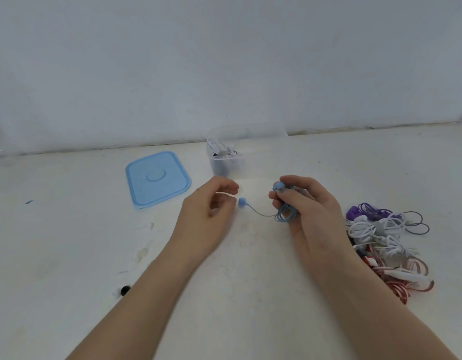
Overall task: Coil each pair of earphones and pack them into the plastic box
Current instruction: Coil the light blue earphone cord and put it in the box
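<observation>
My right hand (300, 203) grips a small coil of the blue earphones (284, 215), with one blue earbud sticking up between its fingertips. A short run of blue cord sags leftward from the coil to the second earbud (242, 202). My left hand (211, 206), fingers curled, pinches that earbud at its fingertips. Behind both hands stands the clear plastic box (226, 162), open, with white coiled earphones inside. Its right side is hard to make out against the table.
The box's blue lid (157, 178) lies flat to the left of the box. A tangled heap of purple, white and red earphones (385, 240) lies at the right. A small black object (125, 290) sits near my left forearm. A wall runs close behind the box.
</observation>
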`<state>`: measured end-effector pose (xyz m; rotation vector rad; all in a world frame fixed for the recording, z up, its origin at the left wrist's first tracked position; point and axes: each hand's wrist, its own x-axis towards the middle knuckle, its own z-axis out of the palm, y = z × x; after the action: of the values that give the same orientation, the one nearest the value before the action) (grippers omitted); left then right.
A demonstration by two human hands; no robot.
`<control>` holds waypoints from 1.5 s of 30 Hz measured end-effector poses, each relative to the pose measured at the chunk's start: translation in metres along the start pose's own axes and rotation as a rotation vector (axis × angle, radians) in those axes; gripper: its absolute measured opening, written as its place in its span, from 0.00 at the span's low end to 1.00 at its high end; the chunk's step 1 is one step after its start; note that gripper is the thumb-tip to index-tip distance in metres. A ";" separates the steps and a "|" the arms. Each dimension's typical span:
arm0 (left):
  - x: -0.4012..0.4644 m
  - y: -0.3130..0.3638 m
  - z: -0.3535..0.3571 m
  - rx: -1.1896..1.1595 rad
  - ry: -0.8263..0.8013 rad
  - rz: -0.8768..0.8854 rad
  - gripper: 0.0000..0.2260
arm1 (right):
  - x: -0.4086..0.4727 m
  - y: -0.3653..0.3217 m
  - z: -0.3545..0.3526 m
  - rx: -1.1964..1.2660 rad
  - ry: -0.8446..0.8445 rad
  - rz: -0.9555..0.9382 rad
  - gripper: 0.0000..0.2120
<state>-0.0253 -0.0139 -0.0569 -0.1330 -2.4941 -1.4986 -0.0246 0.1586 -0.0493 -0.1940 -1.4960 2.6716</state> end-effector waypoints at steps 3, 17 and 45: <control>0.000 -0.007 -0.005 0.203 -0.129 0.181 0.14 | 0.000 0.000 -0.001 0.017 0.005 -0.001 0.09; -0.004 -0.005 -0.007 0.288 -0.147 0.271 0.04 | 0.002 0.004 -0.006 -0.181 -0.043 -0.049 0.09; -0.010 0.006 0.004 -0.100 -0.094 0.108 0.07 | -0.006 0.004 0.002 -0.388 -0.175 -0.113 0.07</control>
<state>-0.0152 -0.0073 -0.0557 -0.3575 -2.4400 -1.6068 -0.0191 0.1537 -0.0510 0.1058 -2.0031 2.3390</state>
